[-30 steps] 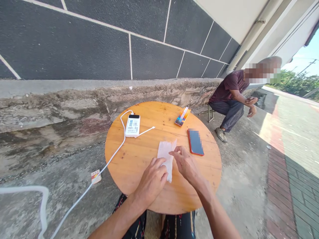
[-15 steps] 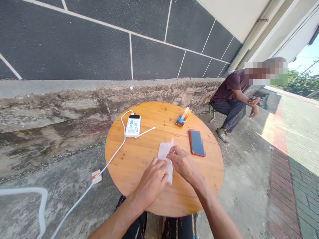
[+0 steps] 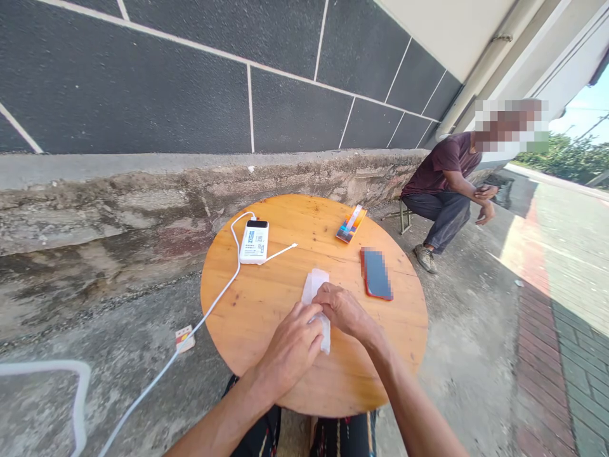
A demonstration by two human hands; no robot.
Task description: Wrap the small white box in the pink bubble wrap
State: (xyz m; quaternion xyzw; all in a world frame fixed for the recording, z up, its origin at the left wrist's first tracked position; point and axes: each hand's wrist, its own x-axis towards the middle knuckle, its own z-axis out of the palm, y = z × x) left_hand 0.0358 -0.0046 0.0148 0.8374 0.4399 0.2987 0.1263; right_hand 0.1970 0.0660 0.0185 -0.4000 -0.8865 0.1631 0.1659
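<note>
A thin white tissue [image 3: 314, 279] lies folded lengthwise on the round wooden table [image 3: 266, 304] before me. My left hand [image 3: 295, 339] rests over its near left part with fingers bent onto it, covering the middle. From the other side my right hand [image 3: 345, 309] pinches the tissue's right edge, fingertips curled together. The two hands meet over the tissue, and their fingertips partly hide each other. Right of it lies a phone [image 3: 377, 274] in a red case, its screen blurred out.
A white power bank [image 3: 254, 242] stands at the table's left, with a long white cable [image 3: 223, 289] running down to the floor. Near the far right edge is an orange and blue packet [image 3: 351, 225]. A seated person [image 3: 450, 171] is beyond. A small box [image 3: 185, 339] lies on the ground.
My right hand has moved slightly left and down toward my left hand, and the tissue's raised upper right corner is now folded down. The left hand's fingers have spread a little.
</note>
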